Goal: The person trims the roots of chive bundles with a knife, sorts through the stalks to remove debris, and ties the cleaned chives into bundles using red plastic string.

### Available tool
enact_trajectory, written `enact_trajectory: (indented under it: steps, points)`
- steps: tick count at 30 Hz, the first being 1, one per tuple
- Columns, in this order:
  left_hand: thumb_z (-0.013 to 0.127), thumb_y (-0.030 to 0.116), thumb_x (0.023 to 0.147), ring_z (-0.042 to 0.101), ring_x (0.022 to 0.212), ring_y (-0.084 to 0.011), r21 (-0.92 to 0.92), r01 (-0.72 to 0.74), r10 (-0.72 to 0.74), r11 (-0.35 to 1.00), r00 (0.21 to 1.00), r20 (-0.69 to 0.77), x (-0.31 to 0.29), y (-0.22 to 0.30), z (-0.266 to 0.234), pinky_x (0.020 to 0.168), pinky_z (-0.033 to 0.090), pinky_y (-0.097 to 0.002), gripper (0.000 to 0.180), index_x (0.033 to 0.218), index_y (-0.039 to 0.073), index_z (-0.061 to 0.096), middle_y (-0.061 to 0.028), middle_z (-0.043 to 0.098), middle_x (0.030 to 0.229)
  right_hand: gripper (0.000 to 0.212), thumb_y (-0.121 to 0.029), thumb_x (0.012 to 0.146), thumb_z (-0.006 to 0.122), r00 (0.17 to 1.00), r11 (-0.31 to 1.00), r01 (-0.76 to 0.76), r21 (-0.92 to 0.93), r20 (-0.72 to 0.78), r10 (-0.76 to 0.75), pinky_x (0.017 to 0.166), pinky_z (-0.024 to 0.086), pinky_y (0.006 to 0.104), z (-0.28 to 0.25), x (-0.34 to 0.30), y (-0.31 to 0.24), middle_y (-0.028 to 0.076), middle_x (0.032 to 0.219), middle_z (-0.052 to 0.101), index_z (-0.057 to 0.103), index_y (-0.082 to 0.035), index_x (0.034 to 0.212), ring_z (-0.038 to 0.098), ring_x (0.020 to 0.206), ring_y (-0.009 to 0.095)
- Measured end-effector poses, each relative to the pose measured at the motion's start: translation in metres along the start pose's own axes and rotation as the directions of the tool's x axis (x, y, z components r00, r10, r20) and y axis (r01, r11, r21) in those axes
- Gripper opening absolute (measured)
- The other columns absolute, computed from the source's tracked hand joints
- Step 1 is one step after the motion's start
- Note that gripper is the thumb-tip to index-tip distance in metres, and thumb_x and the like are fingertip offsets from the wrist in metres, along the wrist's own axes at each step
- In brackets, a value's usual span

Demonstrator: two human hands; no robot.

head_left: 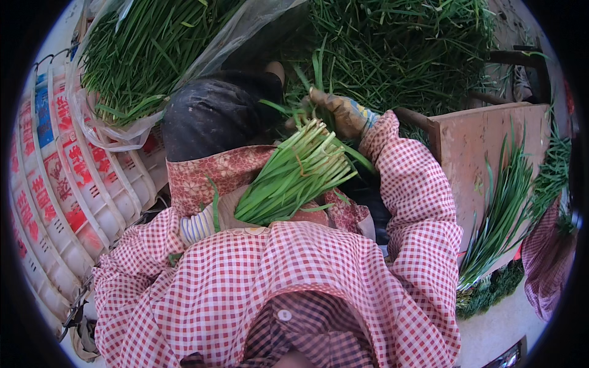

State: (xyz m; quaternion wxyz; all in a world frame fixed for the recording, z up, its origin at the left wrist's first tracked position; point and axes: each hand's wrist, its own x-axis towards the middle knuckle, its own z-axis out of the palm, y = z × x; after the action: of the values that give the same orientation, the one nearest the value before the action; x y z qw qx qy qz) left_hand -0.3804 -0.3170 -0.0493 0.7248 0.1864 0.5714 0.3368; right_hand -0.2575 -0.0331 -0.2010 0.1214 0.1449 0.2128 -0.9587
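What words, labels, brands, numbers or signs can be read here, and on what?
White ribbed plastic container: red and blue printed panels with characters, not copied here.
Blue-and-yellow patch on the brown, soiled right glove: too blurred to tell any text.
I can read none elsewhere.

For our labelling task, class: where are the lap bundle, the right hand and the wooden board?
Lap bundle [293,175]: head view, on its green stalks.
Right hand [348,116]: head view, on its glove.
Wooden board [461,162]: head view, on bare wood.
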Motion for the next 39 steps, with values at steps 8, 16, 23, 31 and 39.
enact_trajectory:
  steps: [8, 16, 23, 31, 39]
  points:
    - [0.079, 0.013, 0.075, 0.045, 0.127, -0.0188, -0.182, 0.188, -0.145, 0.965, 0.963, 0.228, 0.005, 0.023, -0.013, 0.107, 0.036, -0.0367, 0.080, 0.141, 0.005, 0.036, -0.0098, 0.046, 0.141, 0.027, -0.025, 0.091, 0.063, 0.983, 0.982, 0.126, -0.140, -0.112, -0.142, 0.060, 0.051, 0.0244, 0.073, -0.007, -0.039, 0.001, 0.075, 0.058, 0.059, -0.007, 0.111, 0.056, 0.064, 0.010]
    - [0.082, 0.011, 0.072, 0.048, 0.124, -0.0188, -0.011, 0.137, -0.136, 0.991, 0.988, 0.077, -0.006, 0.029, -0.004, 0.105, 0.038, -0.0366, 0.080, 0.139, 0.005, 0.039, -0.0098, 0.050, 0.136, 0.047, -0.036, 0.086, 0.066, 0.829, 0.794, 0.249, -0.554, -0.302, -0.470, 0.069, 0.047, 0.0272, 0.099, -0.078, -0.089, 0.008, 0.090, 0.063, 0.057, -0.002, 0.118, 0.060, 0.083, 0.016]
    - [0.083, 0.007, 0.069, 0.052, 0.119, -0.0181, 0.075, 0.158, -0.156, 0.985, 0.987, -0.027, -0.008, 0.024, 0.008, 0.103, 0.041, -0.0367, 0.080, 0.137, 0.003, 0.042, -0.0100, 0.053, 0.133, 0.046, -0.031, 0.076, 0.074, 0.954, 0.020, -0.178, -0.984, -0.178, -0.242, 0.081, 0.050, 0.0363, 0.145, -0.078, -0.057, 0.015, 0.098, 0.068, 0.064, -0.007, 0.113, 0.065, 0.093, 0.028]
    - [0.084, 0.006, 0.068, 0.050, 0.121, -0.0173, 0.114, 0.059, -0.047, 0.992, 0.994, -0.104, -0.022, 0.029, 0.025, 0.102, 0.041, -0.0363, 0.080, 0.136, 0.004, 0.042, -0.0085, 0.053, 0.132, 0.025, -0.017, 0.082, 0.064, 0.717, 0.221, -0.082, -0.972, -0.212, -0.664, 0.069, 0.053, 0.0350, 0.105, -0.072, -0.058, 0.011, 0.086, 0.070, 0.068, -0.010, 0.107, 0.066, 0.075, 0.023]
    - [0.085, 0.008, 0.067, 0.050, 0.121, -0.0191, 0.048, 0.107, -0.094, 0.993, 0.971, -0.221, -0.031, 0.041, 0.045, 0.103, 0.040, -0.0368, 0.081, 0.136, 0.004, 0.041, -0.0088, 0.053, 0.132, 0.037, -0.024, 0.078, 0.071, 0.957, -0.056, -0.092, -0.994, -0.072, -0.281, 0.083, 0.050, 0.0367, 0.151, -0.085, -0.053, 0.015, 0.100, 0.066, 0.067, -0.010, 0.112, 0.063, 0.093, 0.031]
